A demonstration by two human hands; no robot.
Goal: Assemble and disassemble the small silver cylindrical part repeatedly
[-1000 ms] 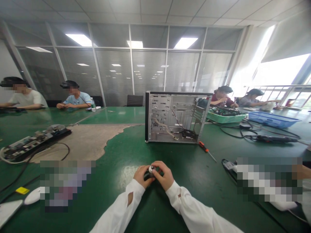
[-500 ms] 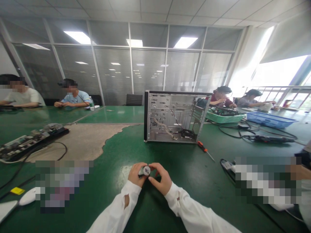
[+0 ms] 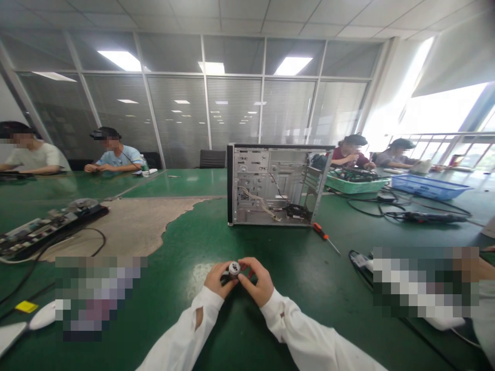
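A small metal cylinder (image 3: 234, 268), its round pale end marked with dark holes, is held between my two hands above the green table. My left hand (image 3: 217, 281) wraps its thumb and fingers round the left side of the cylinder. From the right, my right hand (image 3: 258, 282) pinches the cylinder, with the thumb in front and the fingers curled behind. Something red shows faintly within the right hand's curl; I cannot make out what it is. Beyond my hands stands an open computer case (image 3: 278, 185), with loose wires and a black fan inside.
An orange and black screwdriver (image 3: 326, 238) lies beside the case. Left, circuit boards (image 3: 54, 226) rest on a worn brown patch. Right are a green basket (image 3: 358, 185), a blue basket (image 3: 431, 188) and black cables. Several people sit around the table; a hand reaches in at right.
The cylinder has been tipped slightly, so its round end faces more upward. My right fingers have shifted a little on it, and both hands still hold it.
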